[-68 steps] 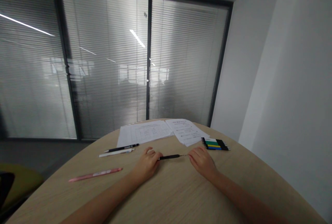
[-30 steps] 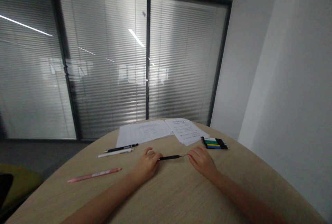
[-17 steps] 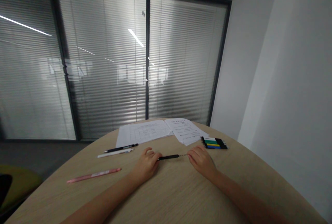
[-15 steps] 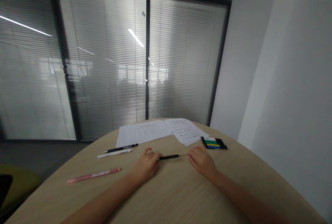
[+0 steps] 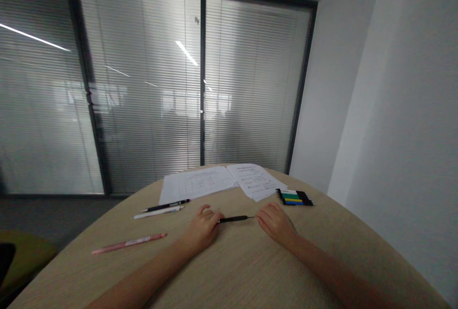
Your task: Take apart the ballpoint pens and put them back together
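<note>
So here's what we've got: our left hand point(image 5: 202, 227) is curled up, fingers closed over the back end of a slim black pen point(image 5: 234, 219), and it's resting on the table point(image 5: 232, 271). Our right hand point(image 5: 276, 225) is only loosely curled, palm down, with its fingertips point(image 5: 261, 216) right up at the pen's thin metal tip. Honestly, we can't tell from this view whether those fingers actually have hold of the tip or are just beside it.

The pen lies roughly flat and sideways, bridging the gap between our hands, so it's about level with both.

Further up the table, left of our hands, a second black pen point(image 5: 168, 205) lies just beside a white pen point(image 5: 157, 211), and a pink pen point(image 5: 129, 243) sits closer to us. Ahead are two sheets of printed paper point(image 5: 196, 183), slightly overlapping, and off to the right a bundle of colored pens point(image 5: 294, 198) lies side by side near the table's edge. Behind it all are glass panels with blinds point(image 5: 143, 85).
</note>
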`<state>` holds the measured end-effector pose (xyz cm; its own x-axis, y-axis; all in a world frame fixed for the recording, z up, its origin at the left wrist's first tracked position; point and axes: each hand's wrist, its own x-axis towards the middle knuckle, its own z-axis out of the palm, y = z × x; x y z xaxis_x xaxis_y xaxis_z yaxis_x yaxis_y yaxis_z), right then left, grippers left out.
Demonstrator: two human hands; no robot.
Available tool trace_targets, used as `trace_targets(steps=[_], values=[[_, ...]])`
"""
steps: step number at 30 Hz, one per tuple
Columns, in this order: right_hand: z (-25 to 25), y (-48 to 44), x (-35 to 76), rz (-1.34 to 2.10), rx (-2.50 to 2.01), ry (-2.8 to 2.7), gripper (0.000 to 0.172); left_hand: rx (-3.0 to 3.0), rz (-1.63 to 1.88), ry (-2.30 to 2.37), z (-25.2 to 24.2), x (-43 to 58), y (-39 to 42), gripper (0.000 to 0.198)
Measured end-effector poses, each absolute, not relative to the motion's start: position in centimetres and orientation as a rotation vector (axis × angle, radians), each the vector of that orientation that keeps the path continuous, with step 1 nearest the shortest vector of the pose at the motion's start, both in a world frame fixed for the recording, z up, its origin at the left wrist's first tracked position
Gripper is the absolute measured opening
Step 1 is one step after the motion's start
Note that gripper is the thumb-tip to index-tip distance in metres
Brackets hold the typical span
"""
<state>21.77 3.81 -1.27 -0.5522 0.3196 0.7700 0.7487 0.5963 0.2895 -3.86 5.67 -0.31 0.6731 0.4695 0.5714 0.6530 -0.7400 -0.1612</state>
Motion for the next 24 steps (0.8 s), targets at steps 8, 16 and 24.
trace_targets(steps=[8, 16, 24], values=[[-1.41, 3.83, 21.59, -0.864, -0.79, -2.174, 0.017, -2.528, -0.691, -0.79, -0.39, -3.81, 5.48, 0.021], [-1.57, 3.95, 21.69, -0.894, -0.733, -2.164, 0.018, -2.523, -0.66, -0.731, -0.21, -3.79, 5.18, 0.018], [-1.37, 3.57, 21.49, -0.974, -0.616, -2.222, 0.015, -2.509, -0.63, -0.686, -0.21, -3.59, 5.16, 0.018]])
